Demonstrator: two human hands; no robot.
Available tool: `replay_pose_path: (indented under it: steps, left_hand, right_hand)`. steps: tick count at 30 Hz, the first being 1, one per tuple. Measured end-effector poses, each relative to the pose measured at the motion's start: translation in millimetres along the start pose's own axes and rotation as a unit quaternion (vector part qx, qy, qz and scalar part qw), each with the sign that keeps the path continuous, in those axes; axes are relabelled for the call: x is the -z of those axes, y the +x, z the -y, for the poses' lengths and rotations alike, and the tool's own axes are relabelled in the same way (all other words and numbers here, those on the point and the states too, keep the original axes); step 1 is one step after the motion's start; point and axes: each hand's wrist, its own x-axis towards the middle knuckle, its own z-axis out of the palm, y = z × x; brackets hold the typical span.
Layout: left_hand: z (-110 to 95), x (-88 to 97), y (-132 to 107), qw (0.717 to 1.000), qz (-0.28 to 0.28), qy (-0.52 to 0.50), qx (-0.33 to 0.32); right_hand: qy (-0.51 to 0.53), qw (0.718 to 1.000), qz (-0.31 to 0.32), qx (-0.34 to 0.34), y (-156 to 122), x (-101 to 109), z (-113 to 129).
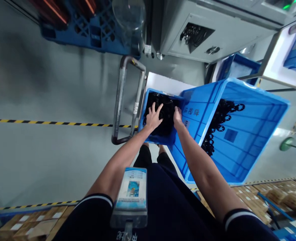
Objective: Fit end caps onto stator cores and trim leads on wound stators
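A small blue bin [151,90] stands below me with a heap of black ring-shaped parts [166,115] in it. My left hand [154,117] lies over the heap, palm down, its fingers spread and touching the parts. At the bin's right side, my right hand [177,115] reaches in beside the inner wall. Its fingers are partly hidden, so whether they grip any parts cannot be made out. Against the small bin leans a large blue crate [248,134], tilted on its side, with more black rings [219,120] along its inner wall.
The small bin rests on a white cart top [163,82] with a metal handle [120,100] on the left. Behind it stand a grey cabinet [223,36] and a blue pallet [92,36]. Cardboard boxes [283,195] lie to the lower right. Striped tape [50,123] crosses the floor.
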Motion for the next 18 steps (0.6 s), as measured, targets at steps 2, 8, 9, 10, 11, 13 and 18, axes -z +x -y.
replay_pose_path:
  steps: [2, 8, 9, 10, 11, 13, 18]
  left_hand:
    - [-1.6, -8.8, -6.9, 1.0, 0.013, 0.019, 0.002]
    - [9.6, -10.2, -6.6, 0.998, 0.041, 0.046, -0.011]
    - [11.7, -7.3, -1.7, 0.998, 0.032, 0.048, 0.0]
    - [13.0, -4.3, 3.9, 0.998, 0.022, 0.049, 0.013]
    - [13.6, -1.5, 9.5, 0.998, 0.015, 0.05, 0.024]
    - [12.4, 2.7, 18.4, 0.998, 0.016, 0.054, 0.036]
    - [-1.5, 10.5, 11.0, 0.995, 0.023, 0.058, 0.072]
  right_hand:
    - [-0.01, 0.999, -0.042, -0.013, -13.0, -4.0, -1.5]
    - [0.022, 0.995, 0.088, 0.042, -119.7, 8.2, 16.9]
    - [0.029, 0.991, 0.119, 0.059, -144.3, 17.6, 21.0]
    - [0.03, 0.986, 0.145, 0.073, -168.4, 29.7, 24.3]
    - [0.023, 0.983, 0.162, 0.082, -190.6, 44.5, 26.3]
    - [-0.043, 0.981, 0.15, 0.114, -224.5, 81.7, 24.7]
    - [-0.095, 0.986, -0.098, 0.099, -218.4, 199.7, -15.8]
